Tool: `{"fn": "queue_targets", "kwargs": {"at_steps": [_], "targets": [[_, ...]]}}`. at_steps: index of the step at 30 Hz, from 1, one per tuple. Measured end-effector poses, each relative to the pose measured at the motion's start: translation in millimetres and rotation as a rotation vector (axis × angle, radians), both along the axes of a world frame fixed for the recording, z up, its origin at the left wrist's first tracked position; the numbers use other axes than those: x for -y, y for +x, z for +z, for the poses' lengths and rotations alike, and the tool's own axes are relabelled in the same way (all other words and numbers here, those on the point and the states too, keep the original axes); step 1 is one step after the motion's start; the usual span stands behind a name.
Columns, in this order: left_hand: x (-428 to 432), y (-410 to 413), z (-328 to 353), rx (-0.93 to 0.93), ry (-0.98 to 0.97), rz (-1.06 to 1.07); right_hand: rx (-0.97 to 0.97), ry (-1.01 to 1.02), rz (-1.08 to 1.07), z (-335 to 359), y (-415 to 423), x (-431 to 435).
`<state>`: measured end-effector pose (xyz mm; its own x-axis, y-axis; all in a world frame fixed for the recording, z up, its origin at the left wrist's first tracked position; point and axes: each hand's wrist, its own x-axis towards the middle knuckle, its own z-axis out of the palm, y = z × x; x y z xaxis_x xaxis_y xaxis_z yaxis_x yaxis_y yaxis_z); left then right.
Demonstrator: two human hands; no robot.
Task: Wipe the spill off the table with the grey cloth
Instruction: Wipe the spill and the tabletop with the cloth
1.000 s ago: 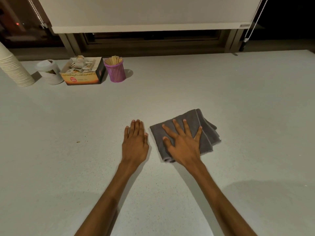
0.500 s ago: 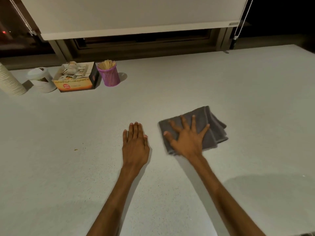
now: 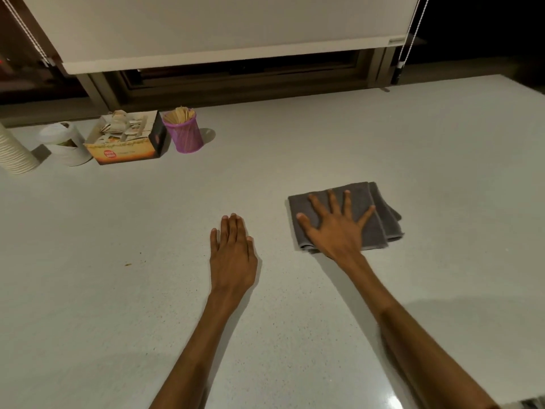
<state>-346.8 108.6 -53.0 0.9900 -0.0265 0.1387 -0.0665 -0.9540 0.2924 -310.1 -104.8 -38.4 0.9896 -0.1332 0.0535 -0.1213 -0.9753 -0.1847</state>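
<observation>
A folded grey cloth [image 3: 380, 219] lies flat on the white speckled table [image 3: 295, 149], right of centre. My right hand [image 3: 336, 228] presses on top of it, palm down with fingers spread wide. Flat on the bare table to the left of the cloth rests my left hand [image 3: 233, 255], fingers together, holding nothing. A small brownish speck of spill [image 3: 128, 264] shows on the table well left of my left hand.
At the back left stand a purple cup of wooden sticks [image 3: 184, 131], an open box of sachets [image 3: 129, 140], a white tub [image 3: 66, 144] and a stack of paper cups [image 3: 13, 154]. A window with a lowered blind [image 3: 224, 28] runs behind the table.
My right hand has slid the cloth away from me and a little to the right. The left hand has stayed flat on the table.
</observation>
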Motion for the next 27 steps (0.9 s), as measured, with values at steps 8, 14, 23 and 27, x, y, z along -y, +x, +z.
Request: {"fn": "queue_targets", "kwargs": {"at_steps": [8, 14, 23, 27], "targets": [[-4, 1, 0, -0.004, -0.055, 0.011, 0.028, 0.045, 0.146, 1, -23, -48], [-8, -2, 1, 0.001, -0.057, 0.006, 0.058, 0.002, 0.080, 1, -1, 28], [-1, 1, -2, -0.017, 0.002, 0.016, 0.088, 0.000, -0.066, -11, -47, 16], [1, 1, -1, -0.027, -0.001, 0.017, 0.060, -0.015, 0.047, -10, -46, -28]]}}
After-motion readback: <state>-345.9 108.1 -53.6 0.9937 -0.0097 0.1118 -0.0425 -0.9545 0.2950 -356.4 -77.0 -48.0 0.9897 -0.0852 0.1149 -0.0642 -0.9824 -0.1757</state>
